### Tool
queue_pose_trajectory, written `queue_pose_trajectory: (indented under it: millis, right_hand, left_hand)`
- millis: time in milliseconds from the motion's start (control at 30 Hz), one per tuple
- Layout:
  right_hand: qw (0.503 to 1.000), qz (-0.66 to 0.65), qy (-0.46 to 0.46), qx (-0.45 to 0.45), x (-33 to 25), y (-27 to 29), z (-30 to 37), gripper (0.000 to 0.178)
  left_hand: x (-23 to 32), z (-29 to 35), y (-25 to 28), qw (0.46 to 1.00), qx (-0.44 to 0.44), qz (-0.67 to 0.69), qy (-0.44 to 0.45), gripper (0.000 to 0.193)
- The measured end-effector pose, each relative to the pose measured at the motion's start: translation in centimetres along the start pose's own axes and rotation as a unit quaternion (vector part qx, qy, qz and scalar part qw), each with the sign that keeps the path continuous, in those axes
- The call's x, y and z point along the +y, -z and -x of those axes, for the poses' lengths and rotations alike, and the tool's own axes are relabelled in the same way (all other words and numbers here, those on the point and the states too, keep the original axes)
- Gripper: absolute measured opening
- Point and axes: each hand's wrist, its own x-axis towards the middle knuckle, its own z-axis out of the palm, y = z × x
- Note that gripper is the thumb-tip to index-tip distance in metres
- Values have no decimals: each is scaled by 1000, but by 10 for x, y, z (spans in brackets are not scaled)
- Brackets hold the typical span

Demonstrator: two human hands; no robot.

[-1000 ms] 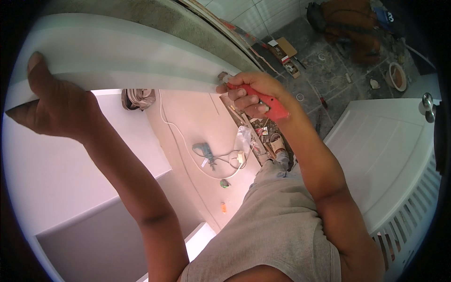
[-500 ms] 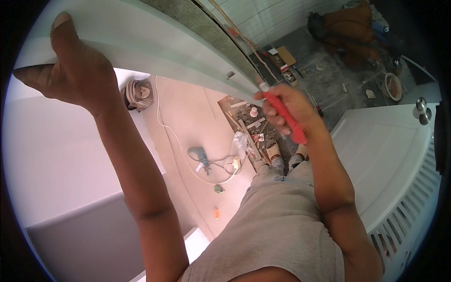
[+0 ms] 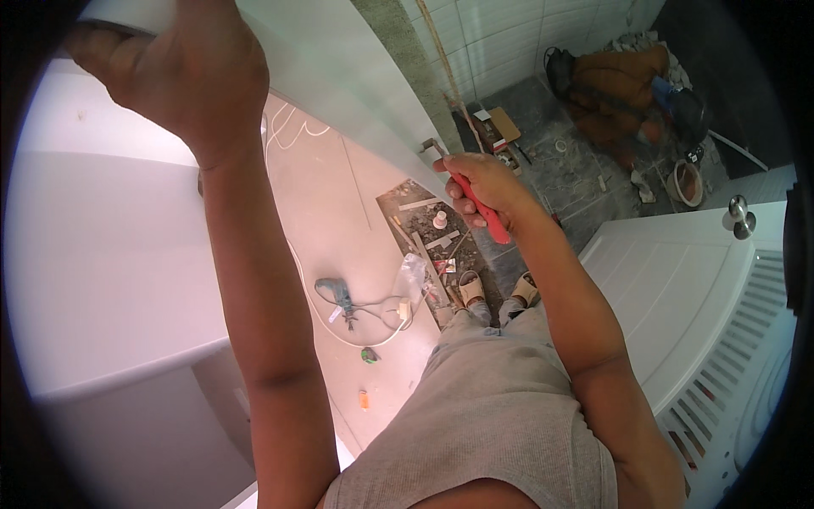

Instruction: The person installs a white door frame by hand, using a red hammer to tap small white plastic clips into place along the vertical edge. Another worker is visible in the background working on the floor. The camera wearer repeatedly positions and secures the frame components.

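Note:
At the upper left my left hand grips the edge of a white door frame; its fingers curl round the edge and the thumb is cut off by the picture's top. My right hand is closed round a red-handled tool with a short metal tip, whose exact kind I cannot make out. That tip is at a small metal-edged slot in the frame; whether they touch is unclear.
At right stands a white door with a round knob and slatted vent. A corded power tool lies on the pale floor. Debris lies by my feet. Behind, a brown-clad, apparently crouched person is near a bucket and open box.
My right hand has brought the red-handled tool leftward, with its tip now at the slot. The view has shifted, and my left hand still grips the frame, appearing higher and further right.

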Motion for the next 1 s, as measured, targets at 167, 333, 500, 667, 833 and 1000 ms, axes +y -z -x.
queue_pose_trajectory:
  millis: [167,333,500,667,833,1000]
  right_hand:
    - [1000,16,18,16,-2,-4,3,34]
    - [1000,6,8,-17,-4,-1,3,38]
    - [1000,-24,-11,4,1,1,-2,34]
    - [999,-50,11,19,8,-1,-4,33]
    - [997,42,31,53,1,-6,2,35]
    - [999,-3,13,49,-2,-9,11,33]
  left_hand:
    - [-3,-3,8,990,-70,116,-49,76]
    - [-3,1,0,997,7,-82,-3,78]
    - [4,-4,-9,992,17,-119,-44,80]
    - [7,-7,-9,997,-10,-66,-44,81]
    - [6,-5,-9,996,8,-82,-32,81]
    - [11,-1,4,995,-57,33,-77,81]
